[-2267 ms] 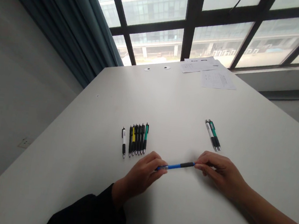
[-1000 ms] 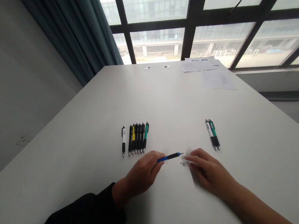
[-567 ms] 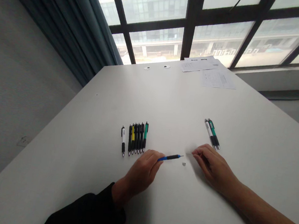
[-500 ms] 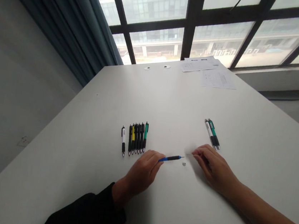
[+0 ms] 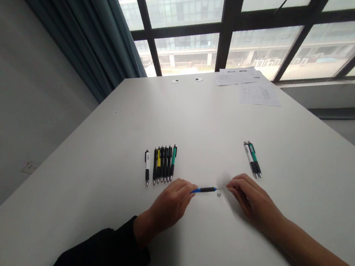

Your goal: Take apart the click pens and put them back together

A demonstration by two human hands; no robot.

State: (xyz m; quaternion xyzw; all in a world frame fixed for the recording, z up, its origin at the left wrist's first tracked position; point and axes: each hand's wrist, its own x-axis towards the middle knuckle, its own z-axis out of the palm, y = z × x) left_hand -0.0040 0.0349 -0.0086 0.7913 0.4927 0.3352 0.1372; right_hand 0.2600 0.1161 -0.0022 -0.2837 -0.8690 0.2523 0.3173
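From here I can see the left hand (image 5: 168, 202) gripping the rear of a blue retractable ballpoint pen (image 5: 207, 190) between thumb and fingers, its thin refill tip bare. Right of the blue pen, the right hand (image 5: 255, 199) has its fingertips drawn together; I can't tell whether they pinch anything tiny. A small greyish piece (image 5: 219, 195) lies just beside the blue pen's tip, on the white table (image 5: 184, 244). I'd say a firm rear grip, a level barrel and a light touch near that slender tip would serve best, without nudging the loose piece.
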